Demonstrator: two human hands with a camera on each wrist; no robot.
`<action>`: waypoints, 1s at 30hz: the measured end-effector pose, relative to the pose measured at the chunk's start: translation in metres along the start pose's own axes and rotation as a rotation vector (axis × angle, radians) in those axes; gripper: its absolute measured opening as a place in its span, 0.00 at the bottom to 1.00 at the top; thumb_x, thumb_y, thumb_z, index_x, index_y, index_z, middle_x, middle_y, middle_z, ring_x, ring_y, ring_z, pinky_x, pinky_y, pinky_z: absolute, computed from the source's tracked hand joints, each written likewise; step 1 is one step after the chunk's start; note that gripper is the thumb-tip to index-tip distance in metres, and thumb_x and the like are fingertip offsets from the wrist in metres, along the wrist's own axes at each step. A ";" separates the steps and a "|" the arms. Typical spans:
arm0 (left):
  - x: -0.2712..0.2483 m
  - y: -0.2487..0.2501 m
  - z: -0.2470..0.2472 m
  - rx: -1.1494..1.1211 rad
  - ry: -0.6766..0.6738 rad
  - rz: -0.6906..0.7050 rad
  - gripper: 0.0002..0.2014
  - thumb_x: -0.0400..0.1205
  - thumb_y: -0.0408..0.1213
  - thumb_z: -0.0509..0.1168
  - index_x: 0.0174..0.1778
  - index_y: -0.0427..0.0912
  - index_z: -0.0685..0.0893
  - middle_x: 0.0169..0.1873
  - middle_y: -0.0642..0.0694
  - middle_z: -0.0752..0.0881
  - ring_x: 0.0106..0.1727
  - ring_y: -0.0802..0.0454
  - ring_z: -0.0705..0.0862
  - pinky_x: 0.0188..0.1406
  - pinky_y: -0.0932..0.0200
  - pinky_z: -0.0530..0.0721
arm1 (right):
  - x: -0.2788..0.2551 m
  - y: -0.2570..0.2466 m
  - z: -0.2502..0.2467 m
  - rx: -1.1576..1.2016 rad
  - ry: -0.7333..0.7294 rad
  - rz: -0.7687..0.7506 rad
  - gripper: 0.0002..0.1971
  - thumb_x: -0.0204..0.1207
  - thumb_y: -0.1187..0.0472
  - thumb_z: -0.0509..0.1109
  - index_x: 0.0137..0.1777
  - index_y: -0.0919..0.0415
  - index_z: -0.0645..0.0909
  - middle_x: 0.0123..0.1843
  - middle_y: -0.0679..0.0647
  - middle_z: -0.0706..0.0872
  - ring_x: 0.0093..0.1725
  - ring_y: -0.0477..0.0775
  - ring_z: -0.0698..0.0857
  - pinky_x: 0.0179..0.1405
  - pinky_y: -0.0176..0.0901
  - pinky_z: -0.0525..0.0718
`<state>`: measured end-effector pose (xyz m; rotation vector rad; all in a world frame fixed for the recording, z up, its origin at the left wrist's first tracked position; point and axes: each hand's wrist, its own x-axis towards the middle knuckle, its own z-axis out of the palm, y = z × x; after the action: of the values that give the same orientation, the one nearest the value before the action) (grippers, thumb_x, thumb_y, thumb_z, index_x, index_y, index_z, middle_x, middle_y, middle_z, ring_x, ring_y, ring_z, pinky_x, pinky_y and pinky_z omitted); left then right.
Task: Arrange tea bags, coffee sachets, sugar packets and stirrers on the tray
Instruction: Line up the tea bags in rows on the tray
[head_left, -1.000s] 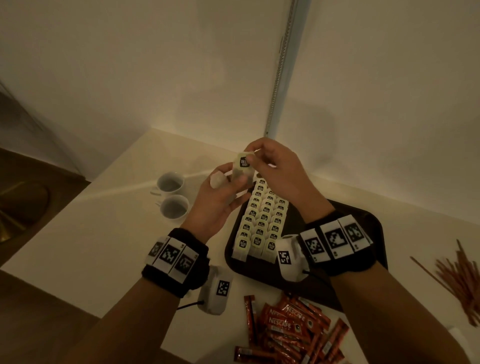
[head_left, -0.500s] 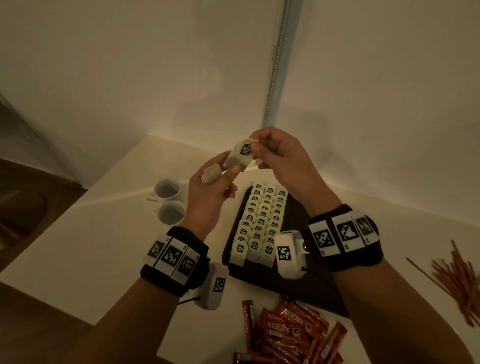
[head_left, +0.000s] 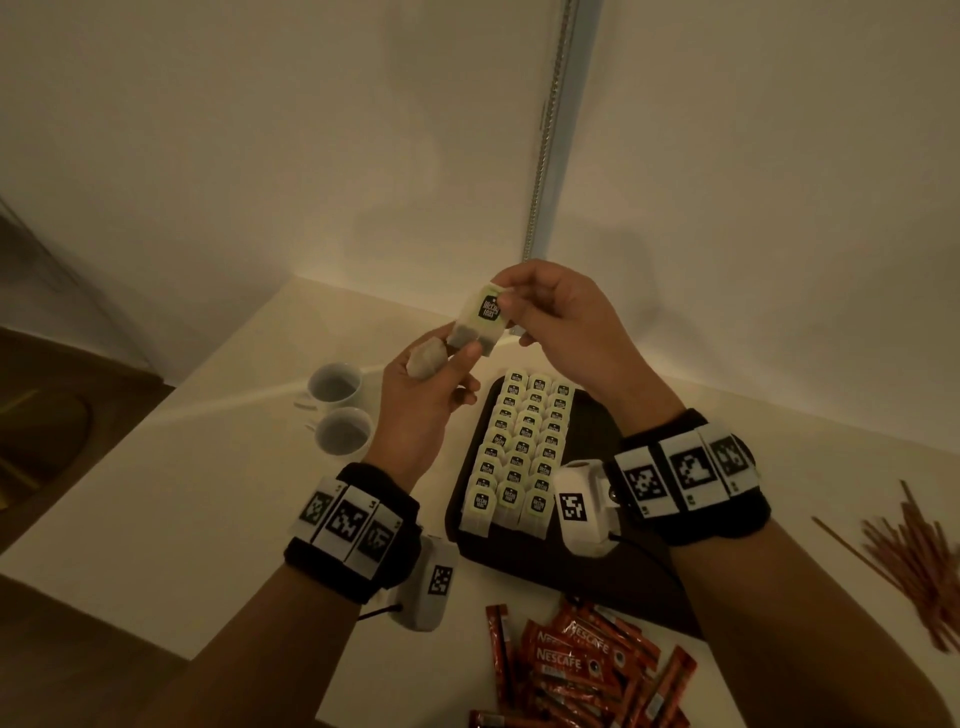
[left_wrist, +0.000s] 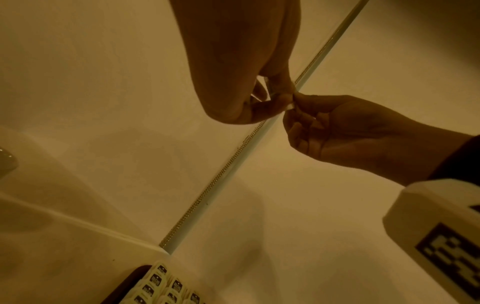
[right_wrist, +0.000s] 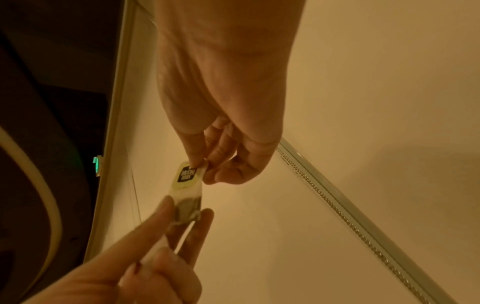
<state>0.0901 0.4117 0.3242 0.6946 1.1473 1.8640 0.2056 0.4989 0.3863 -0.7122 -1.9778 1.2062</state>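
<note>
Two hands meet in the air above the tray (head_left: 613, 431), sharing one tea bag (head_left: 480, 325). Right hand (head_left: 561, 317) pinches the bag's labelled top corner between thumb and forefinger, grip clamped on it, other fingers curled under. Left hand (head_left: 421, 395) is on the lower end: in the right wrist view its fingers (right_wrist: 155, 222) lie nearly straight on either side of the bag's dark bottom, and a second, crumpled bag (head_left: 427, 358) sits tucked against its thumb. So the left grip is closed on that crumpled bag while its fingertips steady the hanging one. The bag hangs tilted, label facing the head camera, well clear of the tabletop (head_left: 182, 493).

Down on the dark tray, three neat rows of tea bags (head_left: 522, 449) overlap like shingles along its left part. Left of the tray stand two white cups (head_left: 337, 410), one just behind the other. Coffee sachets (head_left: 582, 670) lie in a loose red pile on the tabletop at the tray's near edge. Far right, a heap of stirrers (head_left: 914, 566) lies on the tabletop, off the tray.
</note>
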 end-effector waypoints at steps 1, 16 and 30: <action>-0.001 -0.001 0.000 -0.003 -0.003 -0.010 0.06 0.78 0.28 0.68 0.46 0.44 0.84 0.32 0.50 0.87 0.26 0.57 0.79 0.25 0.65 0.77 | 0.000 -0.001 0.000 -0.047 0.005 -0.025 0.07 0.79 0.65 0.67 0.49 0.52 0.82 0.43 0.51 0.88 0.40 0.43 0.85 0.36 0.31 0.80; 0.009 -0.021 -0.044 0.108 0.140 -0.265 0.19 0.87 0.43 0.47 0.44 0.40 0.82 0.24 0.49 0.75 0.27 0.55 0.70 0.24 0.65 0.68 | -0.056 0.078 0.003 -0.494 -0.250 0.286 0.08 0.81 0.63 0.65 0.58 0.58 0.82 0.53 0.52 0.86 0.43 0.42 0.81 0.38 0.23 0.75; 0.011 -0.021 -0.048 -0.059 0.285 -0.326 0.08 0.83 0.30 0.56 0.38 0.40 0.76 0.26 0.47 0.79 0.28 0.53 0.77 0.30 0.61 0.78 | -0.108 0.178 0.044 -0.523 -0.329 0.607 0.09 0.79 0.65 0.67 0.57 0.65 0.82 0.59 0.58 0.84 0.51 0.49 0.82 0.51 0.34 0.80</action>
<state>0.0540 0.4048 0.2850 0.1939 1.2917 1.7420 0.2528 0.4689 0.1806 -1.5454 -2.4869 1.1907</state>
